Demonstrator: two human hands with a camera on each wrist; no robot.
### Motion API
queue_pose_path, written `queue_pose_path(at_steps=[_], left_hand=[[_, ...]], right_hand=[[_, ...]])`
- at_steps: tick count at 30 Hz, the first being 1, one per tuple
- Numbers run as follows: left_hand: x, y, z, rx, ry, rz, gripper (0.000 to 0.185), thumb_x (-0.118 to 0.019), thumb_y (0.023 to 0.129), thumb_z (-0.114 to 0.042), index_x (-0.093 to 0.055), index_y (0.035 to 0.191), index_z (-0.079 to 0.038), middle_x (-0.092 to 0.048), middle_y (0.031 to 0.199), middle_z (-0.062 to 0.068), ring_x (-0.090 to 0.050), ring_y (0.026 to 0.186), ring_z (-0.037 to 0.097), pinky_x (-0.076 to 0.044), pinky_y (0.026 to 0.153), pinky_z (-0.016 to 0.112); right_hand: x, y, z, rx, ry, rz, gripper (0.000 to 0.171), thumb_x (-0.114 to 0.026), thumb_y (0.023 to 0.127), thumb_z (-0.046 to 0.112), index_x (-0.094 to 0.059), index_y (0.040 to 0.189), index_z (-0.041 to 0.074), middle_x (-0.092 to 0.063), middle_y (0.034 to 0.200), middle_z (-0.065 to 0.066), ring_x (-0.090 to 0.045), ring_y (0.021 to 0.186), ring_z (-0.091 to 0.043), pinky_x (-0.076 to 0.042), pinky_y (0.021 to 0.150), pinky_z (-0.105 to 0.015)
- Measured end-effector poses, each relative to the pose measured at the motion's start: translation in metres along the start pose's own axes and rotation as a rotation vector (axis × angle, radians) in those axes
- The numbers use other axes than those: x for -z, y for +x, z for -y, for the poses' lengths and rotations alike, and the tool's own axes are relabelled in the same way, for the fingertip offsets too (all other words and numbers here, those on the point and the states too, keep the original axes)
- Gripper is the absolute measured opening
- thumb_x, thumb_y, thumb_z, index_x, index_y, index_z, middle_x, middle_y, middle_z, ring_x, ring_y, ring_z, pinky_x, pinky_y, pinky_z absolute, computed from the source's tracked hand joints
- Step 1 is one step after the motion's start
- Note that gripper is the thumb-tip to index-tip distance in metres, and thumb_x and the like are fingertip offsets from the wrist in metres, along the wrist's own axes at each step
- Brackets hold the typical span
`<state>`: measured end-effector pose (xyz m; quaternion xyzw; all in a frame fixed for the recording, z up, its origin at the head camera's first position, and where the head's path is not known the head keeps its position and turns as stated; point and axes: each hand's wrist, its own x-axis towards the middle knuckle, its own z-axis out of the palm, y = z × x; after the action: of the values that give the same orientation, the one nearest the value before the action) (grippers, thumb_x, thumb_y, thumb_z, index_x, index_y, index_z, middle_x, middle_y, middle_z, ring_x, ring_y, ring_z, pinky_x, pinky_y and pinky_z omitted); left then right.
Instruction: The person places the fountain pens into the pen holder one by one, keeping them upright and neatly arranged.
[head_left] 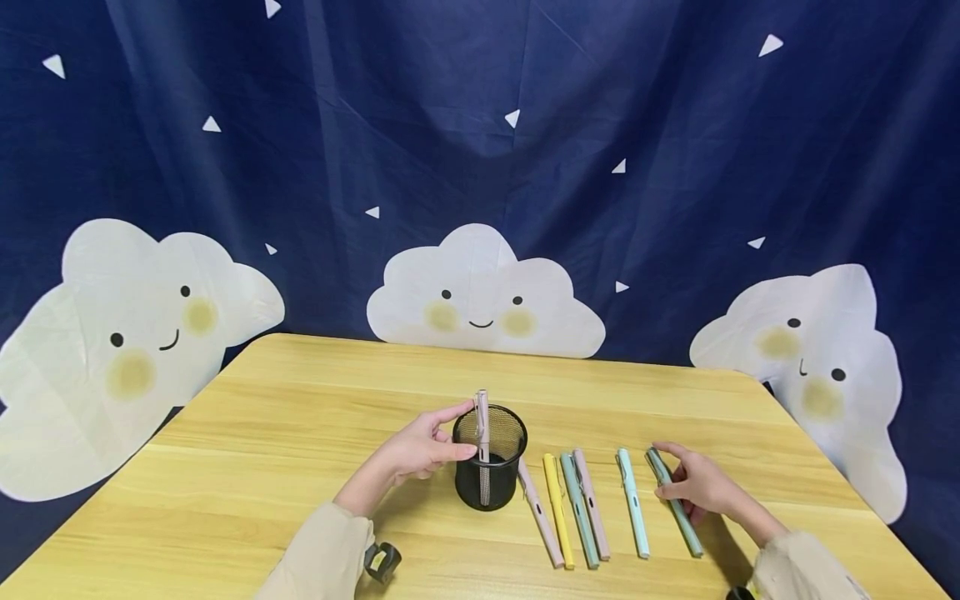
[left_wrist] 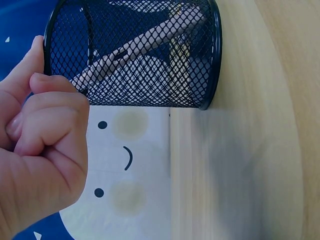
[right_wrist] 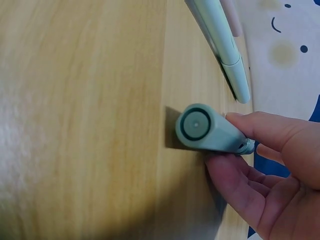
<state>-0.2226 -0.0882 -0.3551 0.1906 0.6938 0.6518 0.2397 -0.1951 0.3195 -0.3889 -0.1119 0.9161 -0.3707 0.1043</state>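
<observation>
A black mesh pen holder [head_left: 490, 479] [left_wrist: 150, 55] stands mid-table with a pink pen [head_left: 482, 417] [left_wrist: 145, 42] leaning inside it. My left hand [head_left: 423, 450] [left_wrist: 45, 130] is at the holder's left side. Its index fingertip touches the pen's top, its thumb lies on the mesh wall, and the other fingers are curled. My right hand [head_left: 701, 487] [right_wrist: 270, 170] pinches the far end of a grey-green pen [head_left: 678, 508] [right_wrist: 210, 130] between thumb and fingers. In the head view the pen's near end is still on the wooden table [head_left: 262, 467].
Several pens lie side by side right of the holder: pink [head_left: 540, 512], yellow [head_left: 557, 508], green [head_left: 579, 508], pink [head_left: 591, 504] and mint [head_left: 632, 512] [right_wrist: 220, 45]. A dark blue cloud-print curtain [head_left: 480, 167] hangs behind the table's far edge.
</observation>
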Motion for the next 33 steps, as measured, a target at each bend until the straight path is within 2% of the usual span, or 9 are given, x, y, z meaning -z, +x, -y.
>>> queue_pose_path(at_steps=[7, 13, 21, 28, 33], left_hand=[[-0.0008, -0.0001, 0.0005, -0.006, 0.004, 0.002, 0.074, -0.066, 0.081, -0.012, -0.025, 0.142, -0.008, -0.028, 0.049, -0.006, -0.022, 0.038, 0.005, -0.017, 0.035, 0.017], [0.0003, -0.0001, 0.0011, -0.01, -0.011, 0.013, 0.073, -0.066, 0.081, -0.011, -0.025, 0.142, -0.009, -0.027, 0.048, -0.006, -0.021, 0.038, 0.005, -0.016, 0.035, 0.017], [0.001, -0.0004, 0.0014, -0.009, -0.014, 0.016, 0.073, -0.066, 0.081, -0.011, -0.024, 0.142, -0.009, -0.027, 0.048, -0.006, -0.021, 0.038, 0.005, -0.016, 0.035, 0.017], [0.0002, -0.0003, 0.0014, -0.016, 0.0, 0.015, 0.073, -0.066, 0.082, -0.012, -0.024, 0.142, -0.009, -0.027, 0.049, -0.006, -0.02, 0.038, 0.005, -0.015, 0.035, 0.017], [0.0003, -0.0003, 0.001, -0.016, 0.002, 0.014, 0.073, -0.065, 0.082, -0.012, -0.025, 0.142, -0.01, -0.027, 0.049, -0.006, -0.02, 0.038, 0.005, -0.015, 0.035, 0.017]], right_hand=[[0.0008, -0.0008, 0.0, -0.002, 0.029, -0.01, 0.072, -0.066, 0.078, 0.007, -0.023, 0.133, -0.011, -0.047, 0.063, -0.007, -0.051, 0.044, -0.021, -0.047, 0.037, -0.035], [0.0037, -0.0021, 0.0005, 0.03, 0.046, -0.01, 0.073, -0.065, 0.08, 0.008, -0.019, 0.135, -0.01, -0.05, 0.067, -0.008, -0.052, 0.042, -0.024, -0.047, 0.037, -0.035], [0.0054, -0.0033, 0.0036, 0.04, 0.07, -0.003, 0.069, -0.058, 0.083, 0.002, -0.017, 0.137, -0.007, -0.05, 0.068, -0.009, -0.051, 0.043, -0.024, -0.047, 0.037, -0.036], [0.0061, -0.0025, 0.0013, 0.09, 0.064, 0.005, 0.059, -0.054, 0.085, 0.0, -0.024, 0.135, -0.009, -0.049, 0.064, -0.009, -0.049, 0.042, -0.018, -0.047, 0.037, -0.035], [0.0074, -0.0018, 0.0017, 0.09, 0.077, 0.01, 0.045, -0.052, 0.087, 0.001, -0.037, 0.126, -0.013, -0.048, 0.064, -0.007, -0.051, 0.043, -0.018, -0.047, 0.038, -0.035]])
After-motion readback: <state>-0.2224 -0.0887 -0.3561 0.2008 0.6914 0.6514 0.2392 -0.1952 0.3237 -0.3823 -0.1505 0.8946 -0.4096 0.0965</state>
